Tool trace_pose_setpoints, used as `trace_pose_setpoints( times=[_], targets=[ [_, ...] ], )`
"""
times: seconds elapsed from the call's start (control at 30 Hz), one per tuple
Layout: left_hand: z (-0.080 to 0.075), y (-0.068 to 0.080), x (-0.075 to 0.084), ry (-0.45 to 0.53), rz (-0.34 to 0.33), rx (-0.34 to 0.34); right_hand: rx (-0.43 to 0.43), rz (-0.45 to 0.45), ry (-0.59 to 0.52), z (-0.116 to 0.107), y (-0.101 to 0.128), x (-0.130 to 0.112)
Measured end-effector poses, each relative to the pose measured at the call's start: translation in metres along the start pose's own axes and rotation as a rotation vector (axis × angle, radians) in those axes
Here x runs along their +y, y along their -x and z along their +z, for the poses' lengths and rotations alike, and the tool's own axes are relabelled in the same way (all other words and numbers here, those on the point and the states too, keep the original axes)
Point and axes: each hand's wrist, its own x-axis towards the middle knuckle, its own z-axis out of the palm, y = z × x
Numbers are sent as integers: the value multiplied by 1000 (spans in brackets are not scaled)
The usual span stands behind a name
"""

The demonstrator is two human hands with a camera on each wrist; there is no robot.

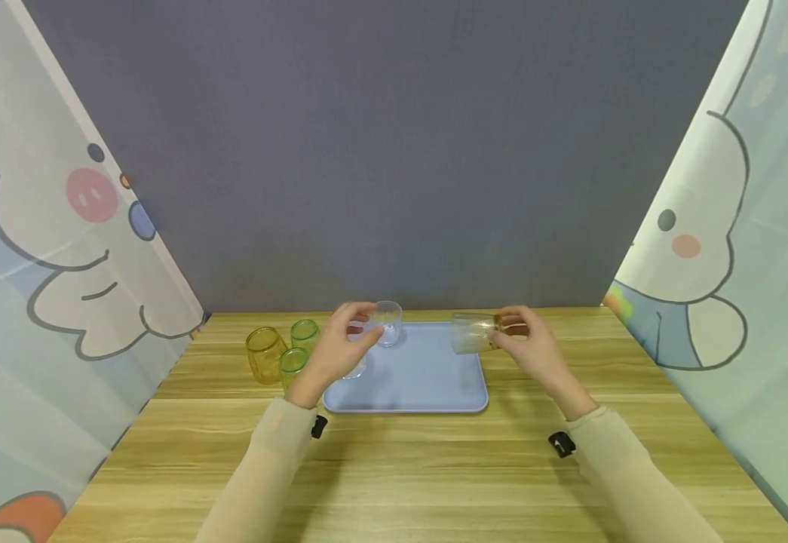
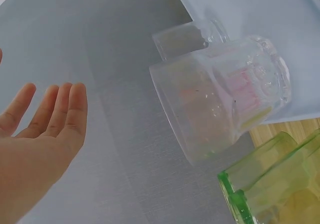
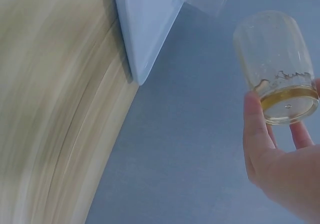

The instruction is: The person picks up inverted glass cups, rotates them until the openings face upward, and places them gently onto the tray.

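Wooden tabletop point(image 1: 434, 467), light-grained, with a grey wall behind and cartoon-printed curtains at either side. Near the far-left part of the tabletop stand a yellow tumbler point(image 1: 265, 354) and two green tumblers point(image 1: 305, 333), close together and just off the left edge of the blue tray point(image 1: 421, 377), which lies at the middle of the far edge. The left hand point(image 1: 339, 351) reaches forward over the tray's left side, forearm in a pale sleeve with a black strap at the wrist; in the left wrist view its fingers point(image 2: 60, 109) are straight and held side by side, gripping nothing. Just beyond this hand, a clear glass point(image 1: 388, 323) stands upright at the tray's far edge, and a second clear glass point(image 1: 355, 369) sits at the tray's left edge, largely hidden by the hand; whether the fingers touch either glass cannot be told. The right hand point(image 1: 532, 347) is raised just beyond the tray's right far corner, wrist bent inward, and holds an amber-tinted glass point(image 1: 475, 333) by its base between thumb and fingers. This glass lies on its side in the air, mouth turned toward the tray, its thick base showing a yellowish ring in the right wrist view. A small white mark on the right wrist strap is too small to read.
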Motion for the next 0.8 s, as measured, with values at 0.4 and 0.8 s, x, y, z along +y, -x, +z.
trace_pose_setpoints(
  times=[0.4, 0.8],
  targets=[
    [1, 4, 2, 79, 2, 0, 18, -50, -98, 9, 5, -9],
    [6, 4, 8, 101, 4, -10, 9, -59, -200, 19, 8, -12]
  ],
)
